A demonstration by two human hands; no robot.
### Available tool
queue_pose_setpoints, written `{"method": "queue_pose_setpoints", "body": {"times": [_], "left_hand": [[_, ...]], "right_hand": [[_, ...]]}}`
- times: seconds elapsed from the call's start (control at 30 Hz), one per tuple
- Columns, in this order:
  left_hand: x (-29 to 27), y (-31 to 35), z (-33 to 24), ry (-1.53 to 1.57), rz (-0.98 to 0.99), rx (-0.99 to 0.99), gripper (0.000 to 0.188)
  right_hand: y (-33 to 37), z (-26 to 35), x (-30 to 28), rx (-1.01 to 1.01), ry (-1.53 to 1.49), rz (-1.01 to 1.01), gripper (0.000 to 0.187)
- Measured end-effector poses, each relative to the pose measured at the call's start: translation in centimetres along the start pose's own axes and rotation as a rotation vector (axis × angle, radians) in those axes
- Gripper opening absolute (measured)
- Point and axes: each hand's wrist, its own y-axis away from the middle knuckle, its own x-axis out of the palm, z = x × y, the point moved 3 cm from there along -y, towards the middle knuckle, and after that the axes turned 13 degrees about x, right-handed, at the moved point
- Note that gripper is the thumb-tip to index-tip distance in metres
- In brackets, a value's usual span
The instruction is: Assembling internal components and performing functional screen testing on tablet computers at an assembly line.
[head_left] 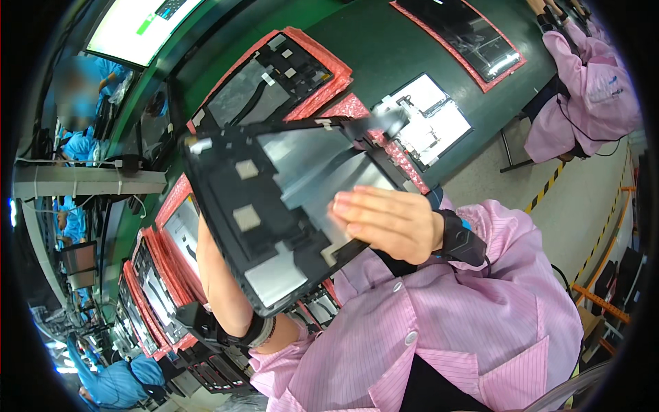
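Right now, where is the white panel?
In the head view, the white panel lies on the green table, upper right of centre, between the held black panel and the glossy dark screen.

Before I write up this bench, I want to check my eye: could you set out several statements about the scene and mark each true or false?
1. The right hand lies over the held panel. True.
2. The left hand shows all its fingers. False: the left hand's fingers are hidden behind the held panel.
3. A lit screen is at the upper left. True.
4. The tabletop is white. False: the tabletop is green.
5. The co-worker at upper right wears blue. False: that co-worker wears pink.
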Motion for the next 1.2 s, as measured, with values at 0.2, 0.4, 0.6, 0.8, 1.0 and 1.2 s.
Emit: {"method": "queue_pose_setpoints", "body": {"times": [0.2,0.4,0.6,0.8,1.0,1.2], "left_hand": [[-2.4,4.1,4.2,0.207,-0.250,-0.061,0.049],[-1.9,6.1,8.5,0.012,-0.472,-0.233,0.041],[0.0,5.9,10.8,0.048,-0.399,-0.082,0.041],[1.1,5.0,13.9,0.020,-0.330,-0.107,0.038],[1.1,4.7,14.0,-0.651,-0.151,0.084,0.036],[0.8,5.3,13.7,-0.785,-0.111,0.065,0.038]], "right_hand": [[1.4,0.7,1.8,-0.089,-0.023,0.280,0.025],[2.8,0.8,3.7,-0.182,0.019,0.406,0.030],[3.5,0.0,3.2,-0.207,0.058,0.450,0.028],[4.2,-1.1,3.2,-0.162,0.122,0.483,0.029],[4.7,-1.6,4.0,-0.148,0.116,0.526,0.031],[4.8,-1.2,4.8,-0.161,0.078,0.538,0.033]]}}
